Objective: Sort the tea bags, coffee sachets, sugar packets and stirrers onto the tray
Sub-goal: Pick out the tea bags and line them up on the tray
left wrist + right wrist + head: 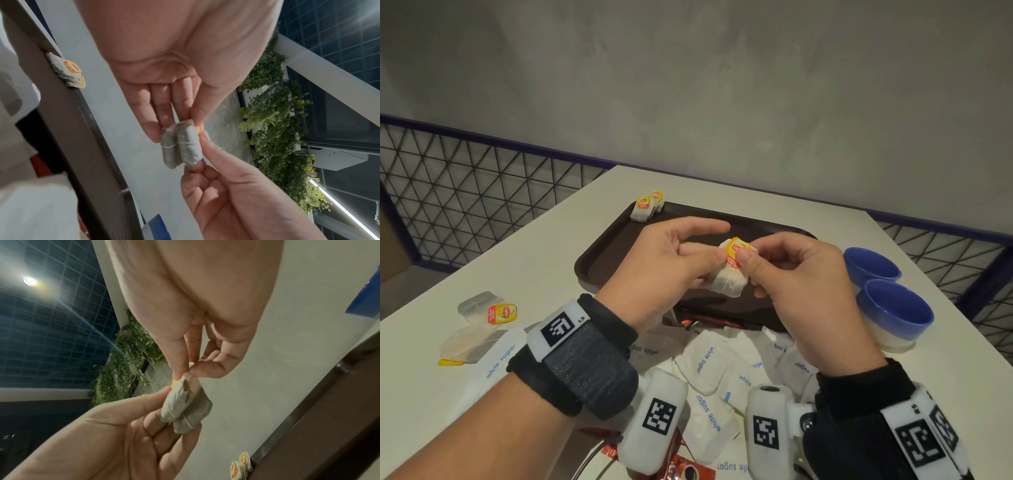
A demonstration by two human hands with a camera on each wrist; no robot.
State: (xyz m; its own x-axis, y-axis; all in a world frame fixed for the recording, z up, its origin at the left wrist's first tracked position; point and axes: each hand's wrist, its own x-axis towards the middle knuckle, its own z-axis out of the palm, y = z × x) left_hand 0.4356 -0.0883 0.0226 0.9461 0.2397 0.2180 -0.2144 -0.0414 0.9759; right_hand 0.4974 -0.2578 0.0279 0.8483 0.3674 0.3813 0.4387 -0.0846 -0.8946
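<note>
Fingers (697, 255) of both hands pinch a tea bag (730, 274) above the tray (599, 260).

In the grip, a grey-beige tea bag (729, 279) carries a yellow-and-red tag (736, 251). Below it lies a dark brown tray (606, 260); right of it, two blue-and-white bowls (893, 308) on the white tabletop (482, 260).

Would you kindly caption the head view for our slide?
Both hands, left and right, pinch a tea bag above the brown tray.
</note>
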